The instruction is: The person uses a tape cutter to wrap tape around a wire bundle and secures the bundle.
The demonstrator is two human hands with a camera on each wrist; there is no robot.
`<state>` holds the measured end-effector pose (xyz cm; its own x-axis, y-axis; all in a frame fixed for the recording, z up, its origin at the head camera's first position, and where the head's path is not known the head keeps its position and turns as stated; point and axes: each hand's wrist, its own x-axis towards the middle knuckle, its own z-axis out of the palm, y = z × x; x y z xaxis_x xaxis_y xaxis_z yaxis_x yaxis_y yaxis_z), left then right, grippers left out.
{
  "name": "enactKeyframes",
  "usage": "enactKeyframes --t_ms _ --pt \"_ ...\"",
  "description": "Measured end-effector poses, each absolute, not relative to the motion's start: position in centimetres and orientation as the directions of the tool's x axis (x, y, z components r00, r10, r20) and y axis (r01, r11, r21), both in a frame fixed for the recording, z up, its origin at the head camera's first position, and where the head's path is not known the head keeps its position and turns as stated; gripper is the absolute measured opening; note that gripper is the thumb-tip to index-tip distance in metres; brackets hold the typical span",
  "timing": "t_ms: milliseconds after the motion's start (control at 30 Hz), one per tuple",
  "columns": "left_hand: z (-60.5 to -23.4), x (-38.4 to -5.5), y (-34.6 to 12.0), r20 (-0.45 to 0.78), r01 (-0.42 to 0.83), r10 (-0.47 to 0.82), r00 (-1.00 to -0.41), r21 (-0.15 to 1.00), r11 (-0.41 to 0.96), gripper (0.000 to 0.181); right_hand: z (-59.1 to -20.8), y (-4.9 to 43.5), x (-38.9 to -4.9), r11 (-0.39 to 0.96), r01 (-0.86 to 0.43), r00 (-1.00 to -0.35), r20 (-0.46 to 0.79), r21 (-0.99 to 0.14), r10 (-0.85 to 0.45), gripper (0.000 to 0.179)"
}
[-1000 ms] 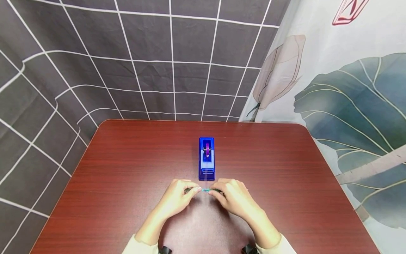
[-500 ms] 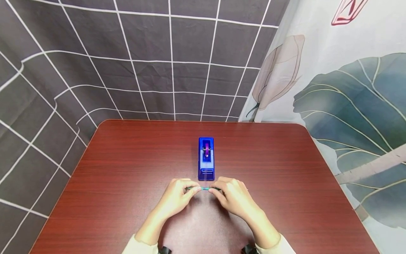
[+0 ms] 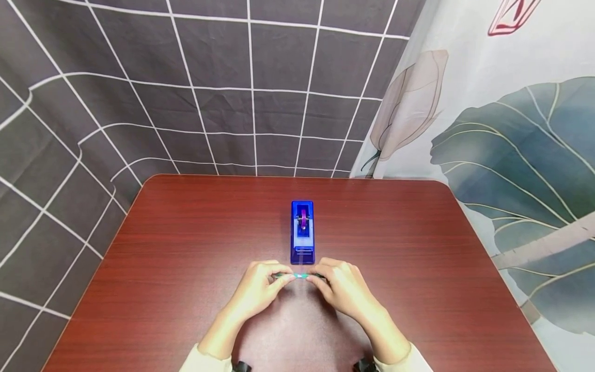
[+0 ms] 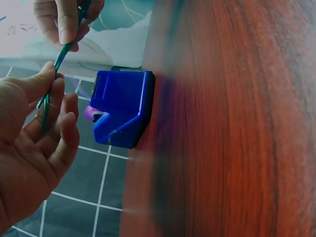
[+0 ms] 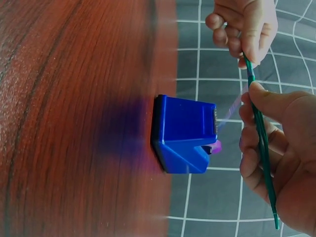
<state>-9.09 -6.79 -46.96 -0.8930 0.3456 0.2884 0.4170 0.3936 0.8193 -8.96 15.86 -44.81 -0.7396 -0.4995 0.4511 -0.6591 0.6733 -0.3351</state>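
In the head view my left hand (image 3: 260,287) and right hand (image 3: 343,287) face each other, each pinching a slim bundle of thin green strips (image 3: 301,276) between thumb and fingers. The right wrist view shows the strips (image 5: 267,173) running down across the right palm; in the left wrist view their ends (image 4: 46,111) fork apart past the left thumb. Just beyond the hands stands a blue tape dispenser (image 3: 303,243) with a small purple tape roll (image 3: 304,219). A see-through strip of tape (image 5: 231,109) stretches from its cutter to the green bundle.
Everything sits over a red-brown wooden table (image 3: 195,222). A dark grey curtain (image 3: 223,113) with white grid lines hangs behind and left. To the right hangs a white curtain (image 3: 418,160) with leaf prints.
The green bundle and fingertips have shifted very slightly toward the tape dispenser. Both hands keep their pinch, and the dispenser stands where it was.
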Motion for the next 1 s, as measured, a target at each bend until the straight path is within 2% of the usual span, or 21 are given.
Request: enactKeyframes --t_ms 333,467,600,700,867,1000 --pt "-47.2 -9.2 -6.7 0.33 0.446 0.335 -0.883 0.813 0.374 0.005 -45.0 15.9 -9.1 0.66 -0.641 -0.763 0.422 -0.391 -0.49 0.007" --pt "-47.3 -9.3 -6.6 0.349 0.466 0.34 -0.873 0.802 0.374 0.005 -44.9 16.0 -9.1 0.672 -0.613 -0.789 0.372 -0.416 -0.489 0.004" --pt "-47.3 -9.3 -6.6 0.363 0.48 0.344 -0.866 0.795 0.372 0.006 -44.6 15.9 -9.1 0.697 -0.573 -0.82 0.292 -0.431 -0.493 0.008" --pt "-47.2 -9.3 -6.5 0.329 0.444 0.335 -0.883 0.817 0.368 0.008 -44.5 15.9 -9.1 0.708 -0.563 -0.826 0.269 -0.427 -0.495 0.01" --pt "-46.5 -9.3 -6.2 0.203 0.309 0.287 -0.936 0.865 0.395 0.013 -44.4 16.0 -9.1 0.705 -0.582 -0.813 0.3 -0.405 -0.499 0.009" --pt "-46.1 -9.5 -6.0 0.137 0.252 0.273 -0.952 0.855 0.453 0.026 -44.5 16.1 -9.2 0.696 -0.601 -0.799 0.331 -0.393 -0.503 0.006"
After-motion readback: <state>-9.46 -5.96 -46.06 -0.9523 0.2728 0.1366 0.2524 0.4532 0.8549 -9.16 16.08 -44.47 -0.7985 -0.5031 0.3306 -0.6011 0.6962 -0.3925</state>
